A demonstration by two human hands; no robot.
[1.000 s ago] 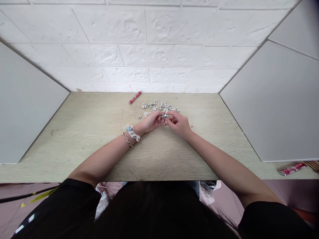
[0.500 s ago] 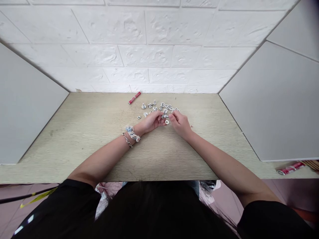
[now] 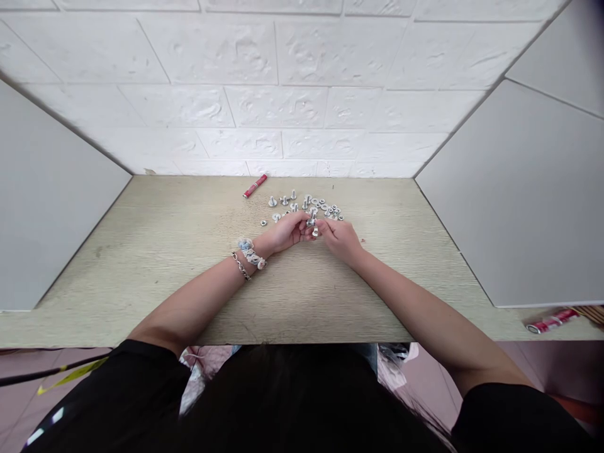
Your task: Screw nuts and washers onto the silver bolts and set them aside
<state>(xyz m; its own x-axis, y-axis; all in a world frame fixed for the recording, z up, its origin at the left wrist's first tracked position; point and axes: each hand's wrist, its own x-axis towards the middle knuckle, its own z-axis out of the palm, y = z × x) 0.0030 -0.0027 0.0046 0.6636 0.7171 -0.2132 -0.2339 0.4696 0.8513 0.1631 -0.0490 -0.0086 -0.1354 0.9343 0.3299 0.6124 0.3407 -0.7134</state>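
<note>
Bolt [image 3: 311, 221]: head view, between the hands; loose parts [image 3: 305, 204] towards 12 o'clock.
Left hand [image 3: 287, 233]: pinching the bolt.
Right hand [image 3: 340, 238]: at the bolt's 3 o'clock; its grip cannot be told.
Washer [image 3: 315, 233]: 5 o'clock of the bolt; held or loose, unclear.
Handling: best, I judge, with left steady, right square to the shank.
Hidden: threads, behind fingers.

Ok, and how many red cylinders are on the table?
2. One red cylinder lies at the back of the table, left of the bolts; another cylinder lies near the front edge at far right, beside thin brown sticks. Others could be hidden behind the side panels.
</note>
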